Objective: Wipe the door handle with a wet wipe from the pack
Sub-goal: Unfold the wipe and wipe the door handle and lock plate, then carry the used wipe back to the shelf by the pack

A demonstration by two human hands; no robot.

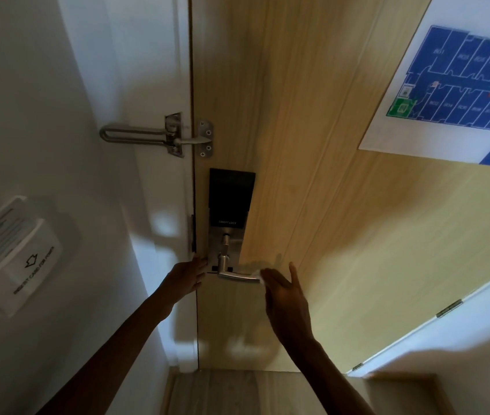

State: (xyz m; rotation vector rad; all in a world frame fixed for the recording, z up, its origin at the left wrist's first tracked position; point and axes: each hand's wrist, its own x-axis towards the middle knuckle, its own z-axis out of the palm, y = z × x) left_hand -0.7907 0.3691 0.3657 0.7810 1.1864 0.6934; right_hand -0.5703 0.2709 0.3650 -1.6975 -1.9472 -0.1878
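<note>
right hand (287, 301) pinches white wipe (262, 277) on silver lever handle (237, 276); left hand (188, 277) flat, empty.

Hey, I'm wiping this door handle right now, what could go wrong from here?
The wet wipe shows only as a small white bit at the tip of the door handle, under your right hand; the loose-looking grip might let it slip. Pressing down could turn the lever and unlatch the door. Your left hand rests at the door edge, where fingers could get pinched.
</note>
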